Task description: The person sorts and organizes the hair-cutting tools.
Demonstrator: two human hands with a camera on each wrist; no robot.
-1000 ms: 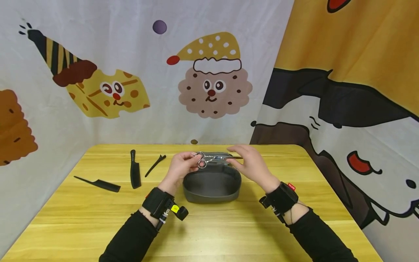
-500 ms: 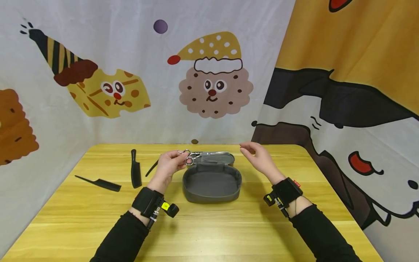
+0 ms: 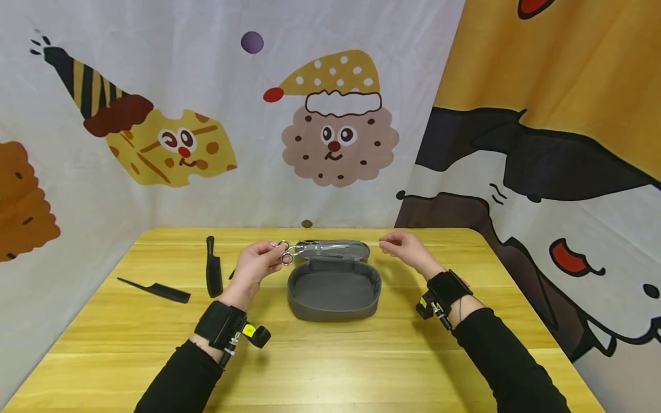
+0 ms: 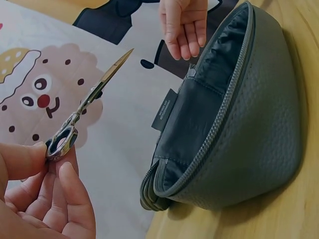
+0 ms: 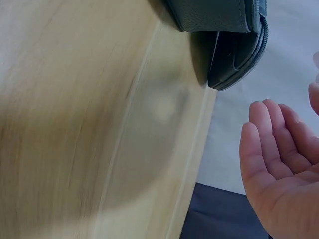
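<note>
Between thumb and fingers, my left hand [image 3: 254, 265] pinches a pair of silver scissors [image 4: 91, 96] by the finger loops. Their blades point right, and in the head view they overlap the raised lid [image 3: 356, 250] of a grey zip case [image 3: 333, 314]. That case stands unzipped on the table, its dark lined inside showing in the left wrist view. My right hand [image 3: 410, 252] hovers to the right of the lid, holding nothing. Its fingers are loosely bent in the right wrist view.
Left on the wooden table [image 3: 330, 367] lie a black tail comb [image 3: 165, 291] and a black handled comb [image 3: 213, 275]. A black hair clip [image 3: 232, 275] is mostly hidden behind my left hand. A printed curtain [image 3: 206, 201] hangs along the table's back.
My left hand has moved left with the scissors, drawing the blades away from my right hand. The right hand has shifted right, away from the case, and now covers nothing.
</note>
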